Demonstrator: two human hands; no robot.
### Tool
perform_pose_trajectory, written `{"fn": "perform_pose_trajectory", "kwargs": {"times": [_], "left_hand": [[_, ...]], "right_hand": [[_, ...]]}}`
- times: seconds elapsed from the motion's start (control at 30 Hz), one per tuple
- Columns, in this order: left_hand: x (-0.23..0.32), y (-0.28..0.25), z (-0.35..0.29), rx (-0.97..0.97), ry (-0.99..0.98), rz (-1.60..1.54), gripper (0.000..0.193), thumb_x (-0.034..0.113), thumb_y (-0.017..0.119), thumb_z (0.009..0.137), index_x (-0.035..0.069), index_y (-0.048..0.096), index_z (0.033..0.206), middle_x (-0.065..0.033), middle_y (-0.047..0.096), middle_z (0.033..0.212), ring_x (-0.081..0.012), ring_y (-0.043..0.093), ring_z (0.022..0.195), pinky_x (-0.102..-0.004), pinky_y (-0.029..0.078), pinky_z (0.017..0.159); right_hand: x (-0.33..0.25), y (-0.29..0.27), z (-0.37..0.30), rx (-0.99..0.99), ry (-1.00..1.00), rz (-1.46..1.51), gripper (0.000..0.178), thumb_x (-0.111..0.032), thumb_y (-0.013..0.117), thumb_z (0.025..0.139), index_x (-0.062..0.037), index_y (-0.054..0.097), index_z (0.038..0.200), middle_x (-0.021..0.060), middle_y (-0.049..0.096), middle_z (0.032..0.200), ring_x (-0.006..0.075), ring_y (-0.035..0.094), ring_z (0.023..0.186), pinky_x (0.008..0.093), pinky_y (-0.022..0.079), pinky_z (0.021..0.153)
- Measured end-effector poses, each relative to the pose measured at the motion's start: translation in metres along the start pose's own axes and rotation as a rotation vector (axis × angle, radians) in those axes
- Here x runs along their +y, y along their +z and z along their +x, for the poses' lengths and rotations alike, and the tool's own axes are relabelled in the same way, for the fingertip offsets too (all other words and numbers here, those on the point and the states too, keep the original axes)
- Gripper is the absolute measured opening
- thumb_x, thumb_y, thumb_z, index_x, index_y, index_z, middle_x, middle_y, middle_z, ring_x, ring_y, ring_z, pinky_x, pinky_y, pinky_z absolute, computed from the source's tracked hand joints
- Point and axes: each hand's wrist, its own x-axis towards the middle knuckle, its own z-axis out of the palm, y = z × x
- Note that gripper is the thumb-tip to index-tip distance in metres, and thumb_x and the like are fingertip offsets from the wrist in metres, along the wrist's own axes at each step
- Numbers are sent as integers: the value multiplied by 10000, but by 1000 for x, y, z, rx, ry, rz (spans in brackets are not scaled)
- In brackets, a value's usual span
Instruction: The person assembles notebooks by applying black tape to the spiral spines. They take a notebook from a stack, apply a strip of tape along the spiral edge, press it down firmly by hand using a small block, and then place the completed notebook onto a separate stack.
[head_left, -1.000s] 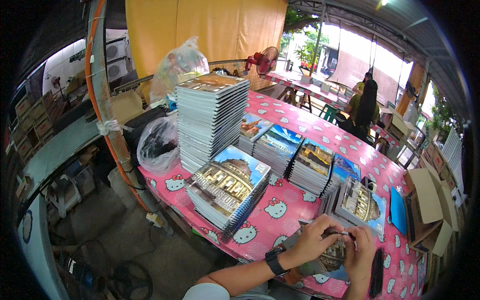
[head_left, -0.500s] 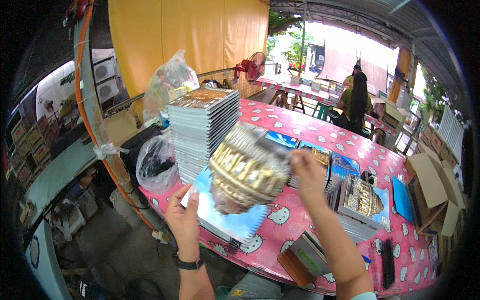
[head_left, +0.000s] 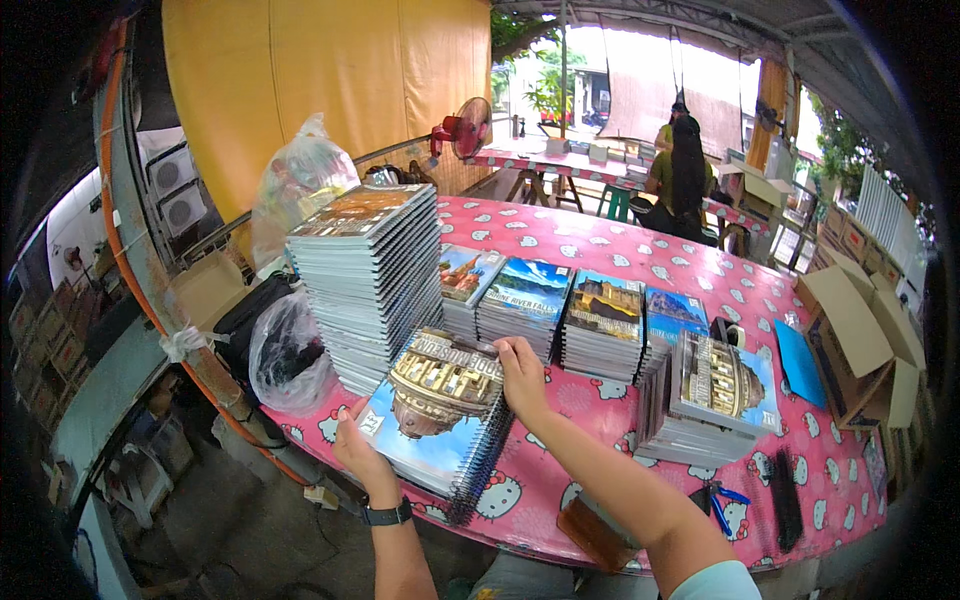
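Note:
A spiral notebook (head_left: 440, 385) with an ornate domed building and blue sky on its cover lies on top of a short stack of spiral-bound notebooks, near the table's front edge. My left hand (head_left: 362, 452) grips its near left corner, thumb and fingers at the edge. At the far right corner, by the black coil binding, my right hand (head_left: 522, 378) pinches the same notebook; part of its fingers is hidden. Close behind on the left rises a tall stack of notebooks (head_left: 365, 275). To the right stands another stack with the same building cover (head_left: 720, 385).
Behind my hands is a row of notebook stacks, among them a waterfall cover (head_left: 525, 290) and a castle cover (head_left: 605, 310). Blue-handled pliers (head_left: 722, 508) and black binding coils (head_left: 786, 500) lie front right. An open cardboard box (head_left: 860, 335) stands at right. A person (head_left: 682, 180) sits beyond.
The notebook, tilted and blurred in my hands before, now lies flat on the short stack. My right hand has moved left and down with it. The whole view has shifted slightly.

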Motion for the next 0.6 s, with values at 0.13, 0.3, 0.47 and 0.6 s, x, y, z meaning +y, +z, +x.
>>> {"fn": "perform_pose_trajectory", "kwargs": {"times": [0.13, 0.3, 0.47, 0.6], "left_hand": [[-6, 2, 2, -3, 30, 65, 477, 331, 363, 952, -88, 592, 957, -134, 624, 888, -178, 588, 758, -280, 457, 704], [-8, -4, 5, 7, 69, 120, 466, 316, 324, 955, -70, 576, 1022, -136, 614, 914, -203, 582, 804, -311, 452, 746], [3, -17, 12, 6, 320, 486, 447, 301, 347, 943, -78, 562, 1041, -164, 565, 1057, -230, 535, 965, -333, 408, 862], [64, 32, -29, 180, 520, 340, 418, 265, 331, 936, -76, 557, 1024, -204, 532, 1109, -293, 485, 1048, -378, 356, 932]], "right_hand": [[0, -28, 5, -247, -2, -38, 453, -316, 461, 923, -8, 384, 1246, 202, 550, 1119, 264, 524, 1071, 325, 385, 924], [-39, -88, -11, -258, -334, -324, 474, -291, 573, 843, -31, 444, 1218, 206, 534, 1148, 343, 480, 1112, 401, 375, 946], [-79, -224, -42, -303, -264, -643, 431, -214, 683, 740, -56, 549, 1118, 133, 527, 1199, 308, 458, 1149, 404, 354, 963], [-56, -306, -80, -86, -231, -1226, 402, -122, 649, 730, -75, 560, 1119, 122, 530, 1209, 297, 462, 1152, 406, 361, 958]]}}
